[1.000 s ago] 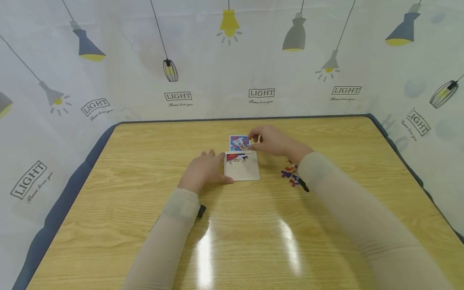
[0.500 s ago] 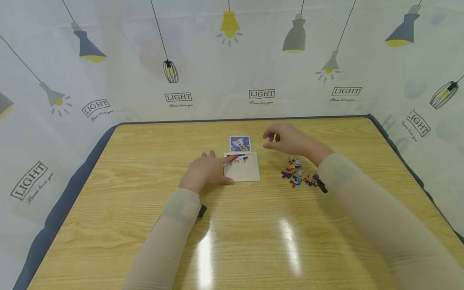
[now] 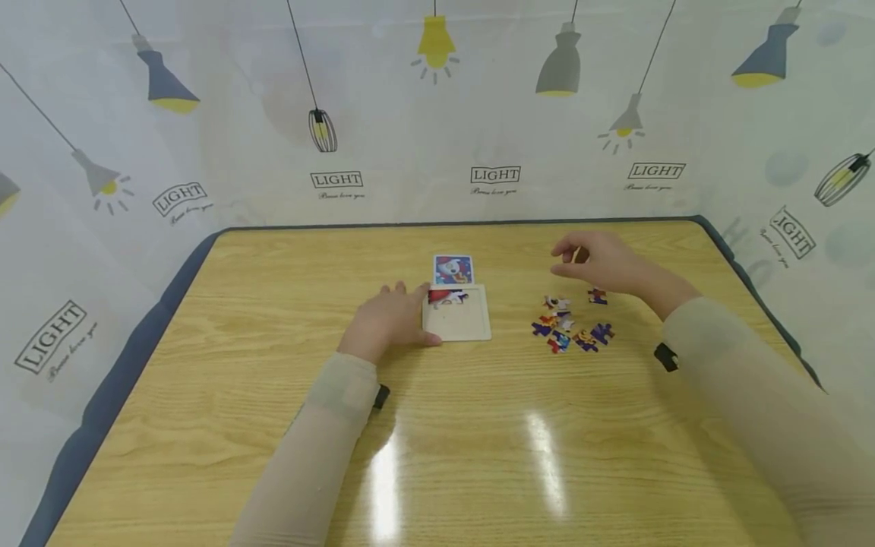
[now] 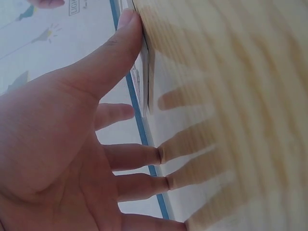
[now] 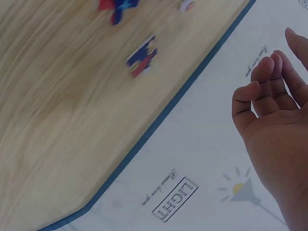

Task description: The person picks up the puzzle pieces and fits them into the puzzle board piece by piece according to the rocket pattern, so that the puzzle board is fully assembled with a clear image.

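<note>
Square pale tray [image 3: 459, 323] lying flat on the wood-grain surface [image 3: 273, 289] ahead of you; a fitted patch of jigsaw [image 3: 444, 295], red, white and dark, occupies its far left part. Your left hand [image 3: 386, 320] lies at the tray's left edge, grip apart: the thumb touches the near corner, the index fingertip is at the far one, and in the left wrist view the other fingers extend straight to the surface. A picture card [image 3: 453, 269], mainly blue, red and white, lies just beyond the tray. Your right hand [image 3: 598, 262] hangs above the surface, well to the right of the tray, grip apart: the fingers bend loosely and the thumb stands away from the fingertips. Nearer to you, loose puzzle pieces [image 3: 585, 340] form a cluster, with a single piece [image 3: 597, 296] lying apart, close to this hand. Beyond the surface rises a white backdrop [image 3: 383, 76] printed with hanging lamps and the word LIGHT
</note>
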A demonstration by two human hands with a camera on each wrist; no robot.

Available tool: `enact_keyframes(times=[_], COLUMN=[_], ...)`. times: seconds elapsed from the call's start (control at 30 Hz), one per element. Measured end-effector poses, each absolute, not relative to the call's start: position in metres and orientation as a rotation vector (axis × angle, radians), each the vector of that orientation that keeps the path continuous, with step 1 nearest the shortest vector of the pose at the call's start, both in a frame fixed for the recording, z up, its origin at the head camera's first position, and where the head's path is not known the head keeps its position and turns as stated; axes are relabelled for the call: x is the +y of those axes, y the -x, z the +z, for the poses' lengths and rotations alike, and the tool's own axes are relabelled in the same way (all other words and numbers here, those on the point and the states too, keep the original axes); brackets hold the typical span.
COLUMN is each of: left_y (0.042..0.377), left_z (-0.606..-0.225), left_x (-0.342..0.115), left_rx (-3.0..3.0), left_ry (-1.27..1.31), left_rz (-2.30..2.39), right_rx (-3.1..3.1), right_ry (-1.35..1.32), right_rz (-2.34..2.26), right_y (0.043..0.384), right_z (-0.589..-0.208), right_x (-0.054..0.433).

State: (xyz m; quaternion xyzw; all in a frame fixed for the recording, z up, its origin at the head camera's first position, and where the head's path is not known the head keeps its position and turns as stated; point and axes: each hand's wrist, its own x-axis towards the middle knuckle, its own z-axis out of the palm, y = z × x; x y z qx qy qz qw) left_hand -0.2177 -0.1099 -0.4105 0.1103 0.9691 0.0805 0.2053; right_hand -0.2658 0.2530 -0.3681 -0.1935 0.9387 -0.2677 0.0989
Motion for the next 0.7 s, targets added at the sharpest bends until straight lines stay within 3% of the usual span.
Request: enact_keyframes(times=[0.7], left_y=[0.217], left_z=[-0.408], left_x=[-0.109], left_rx=[2.696], left_ry=[-0.302], left_rz=[0.218], right_rx=[2.755], right_ry=[0.448], right_rz=[-0.742], right_y=[0.246], right_z=[-0.417], right_x=[0.324])
